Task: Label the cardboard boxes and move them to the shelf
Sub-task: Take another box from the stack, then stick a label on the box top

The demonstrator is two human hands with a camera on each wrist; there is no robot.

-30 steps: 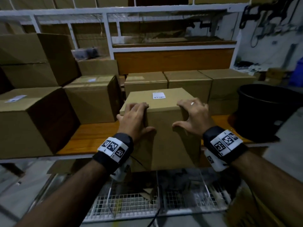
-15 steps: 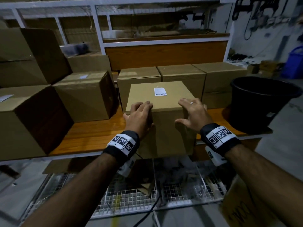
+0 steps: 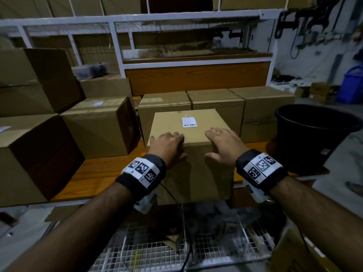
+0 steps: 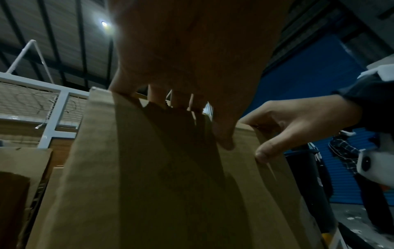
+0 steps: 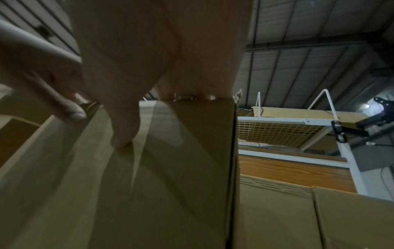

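Brown cardboard box (image 3: 188,132) w/ barcode label (image 3: 189,122); upright on shelf (image 3: 102,173).

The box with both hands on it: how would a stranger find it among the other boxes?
Find the wooden shelf under the white rack. Near its front edge stands one cardboard box, before a back row of three. Alone there, it has a white barcode label on top and is touched by both hands.

A black plastic bucket (image 3: 314,134) stands at the right end of the wooden board, upright, its mouth open. Beyond the bucket, farther right, sits a blue bin (image 3: 351,85). Below the bucket's level, to its left, lies white wire mesh (image 3: 157,250), partly blurred.
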